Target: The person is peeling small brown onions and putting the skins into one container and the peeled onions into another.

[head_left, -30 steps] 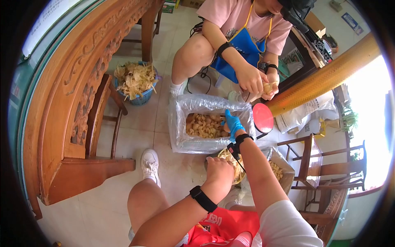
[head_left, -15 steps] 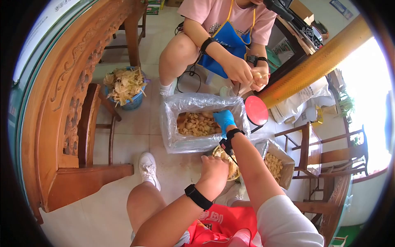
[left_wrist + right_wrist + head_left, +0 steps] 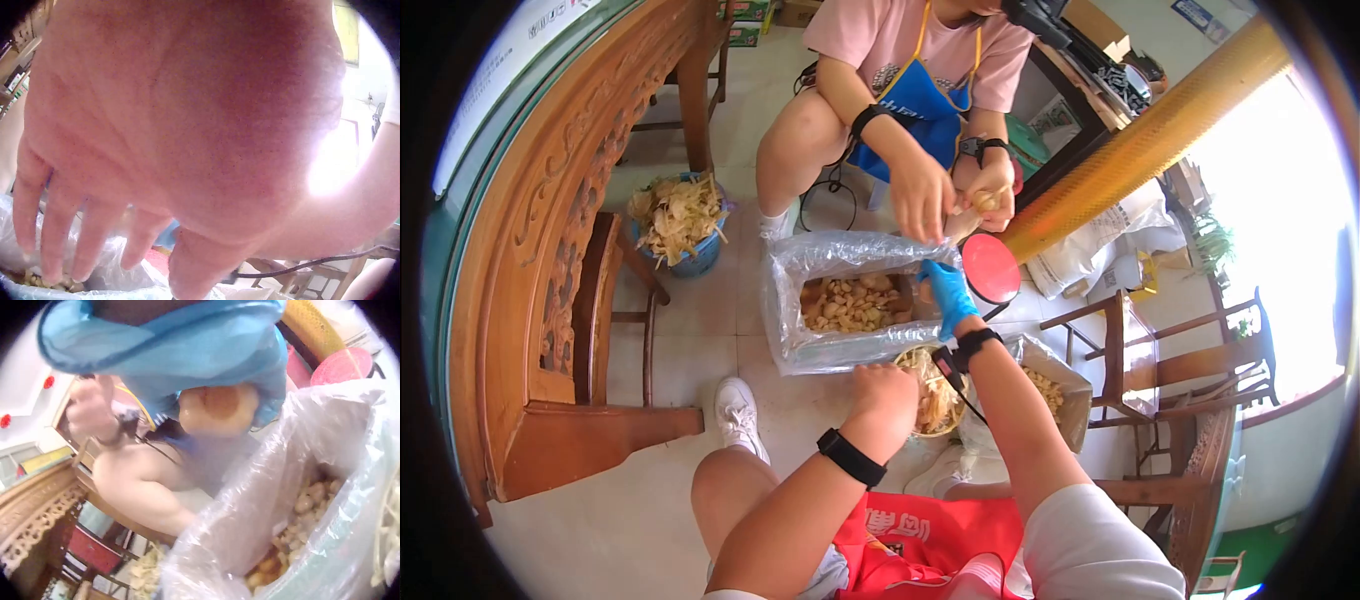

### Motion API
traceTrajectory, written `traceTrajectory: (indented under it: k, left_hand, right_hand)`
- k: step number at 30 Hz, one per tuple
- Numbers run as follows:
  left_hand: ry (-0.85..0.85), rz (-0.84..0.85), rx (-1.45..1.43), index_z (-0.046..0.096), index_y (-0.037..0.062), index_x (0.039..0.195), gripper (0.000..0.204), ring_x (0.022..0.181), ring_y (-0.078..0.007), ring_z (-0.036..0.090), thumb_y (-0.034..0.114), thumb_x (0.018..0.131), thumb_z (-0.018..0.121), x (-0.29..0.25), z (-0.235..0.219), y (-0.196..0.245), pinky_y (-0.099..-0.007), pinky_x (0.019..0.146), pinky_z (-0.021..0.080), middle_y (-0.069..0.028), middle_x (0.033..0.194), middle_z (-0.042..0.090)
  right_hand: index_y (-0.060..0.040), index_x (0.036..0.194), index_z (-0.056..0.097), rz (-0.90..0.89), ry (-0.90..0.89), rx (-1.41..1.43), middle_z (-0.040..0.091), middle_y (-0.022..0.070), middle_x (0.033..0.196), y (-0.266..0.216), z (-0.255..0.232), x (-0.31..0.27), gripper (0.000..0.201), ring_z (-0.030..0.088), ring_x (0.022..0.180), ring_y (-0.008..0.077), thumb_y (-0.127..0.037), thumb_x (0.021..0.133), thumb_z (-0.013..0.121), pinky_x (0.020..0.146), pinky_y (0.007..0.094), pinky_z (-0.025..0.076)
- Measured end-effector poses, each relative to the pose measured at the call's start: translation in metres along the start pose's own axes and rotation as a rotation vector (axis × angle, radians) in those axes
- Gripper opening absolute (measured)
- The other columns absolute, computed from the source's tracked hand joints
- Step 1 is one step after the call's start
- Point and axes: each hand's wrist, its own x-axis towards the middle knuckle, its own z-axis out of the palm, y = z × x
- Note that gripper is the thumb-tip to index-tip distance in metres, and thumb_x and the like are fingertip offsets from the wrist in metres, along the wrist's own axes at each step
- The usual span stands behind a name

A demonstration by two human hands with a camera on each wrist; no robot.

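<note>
My right hand (image 3: 947, 300), in a blue glove, is over the right end of a plastic-lined box (image 3: 800, 355) of pale pieces (image 3: 850, 305). In the right wrist view its gloved fingers (image 3: 269, 375) curl round a pale, rounded piece (image 3: 219, 411) with a brownish patch. Bare and palm down, my left hand (image 3: 885, 400) hovers by the near side of the box, beside a yellow-rimmed basket of peelings (image 3: 937, 400). The left wrist view shows that hand (image 3: 156, 137) with its fingers extended and spread, holding nothing.
Opposite, a person in a blue apron (image 3: 920, 115) has one hand (image 3: 925, 200) over the box's far edge. A red round stool (image 3: 991, 268) stands right of the box, a second lined box (image 3: 1075, 400) nearer, and a blue basket of peelings (image 3: 692, 262) at left.
My right hand has come up from the pieces to the box's right end. The opposite person's hand has moved down toward the box. The head view has shifted; my left hand stays near the basket.
</note>
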Motion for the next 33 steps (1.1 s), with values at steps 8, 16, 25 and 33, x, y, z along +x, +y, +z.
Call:
traceTrajectory:
  k: [8,16,25,33]
  left_hand:
    - [0.208,0.03,-0.197,0.06,0.0038,0.097,0.019,0.083,-0.0296,0.064,0.015,0.082,0.057,0.024,-0.019,0.009,-0.0401,0.07,0.049,-0.0144,0.091,0.065]
    - [-0.079,0.145,-1.131,0.051,0.0017,0.117,0.043,0.101,-0.0188,0.056,0.027,0.086,0.065,0.052,0.02,0.029,-0.0333,0.085,0.046,-0.0102,0.111,0.058]
    - [-0.054,0.083,-1.123,0.044,0.0007,0.123,0.057,0.094,-0.0199,0.058,0.021,0.077,0.073,0.044,0.041,0.034,-0.0321,0.082,0.048,-0.0128,0.116,0.053]
    - [0.236,0.075,-0.975,0.053,0.0018,0.109,0.032,0.097,-0.0157,0.058,0.013,0.082,0.068,0.052,0.037,0.042,-0.0289,0.08,0.048,-0.009,0.111,0.057]
  right_hand:
    - [-0.0024,0.098,0.064,-0.033,-0.142,0.339,0.063,0.0036,0.094,-0.034,-0.084,-0.138,0.021,0.057,0.089,0.0127,-0.021,0.091,0.055,0.084,0.0271,0.044]
    - [-0.0004,0.102,0.066,-0.096,-0.087,0.371,0.063,0.0032,0.097,-0.01,-0.091,-0.191,0.023,0.056,0.09,0.0121,-0.017,0.085,0.065,0.082,0.0268,0.044]
    - [0.0,0.096,0.066,-0.077,-0.1,0.408,0.062,0.0021,0.084,0.001,-0.093,-0.176,0.02,0.054,0.08,0.0103,-0.016,0.084,0.065,0.074,0.0261,0.044]
    - [0.0006,0.087,0.062,-0.211,-0.031,0.124,0.063,0.0102,0.078,-0.009,-0.09,-0.176,0.014,0.055,0.07,0.0152,-0.013,0.083,0.062,0.065,0.0304,0.046]
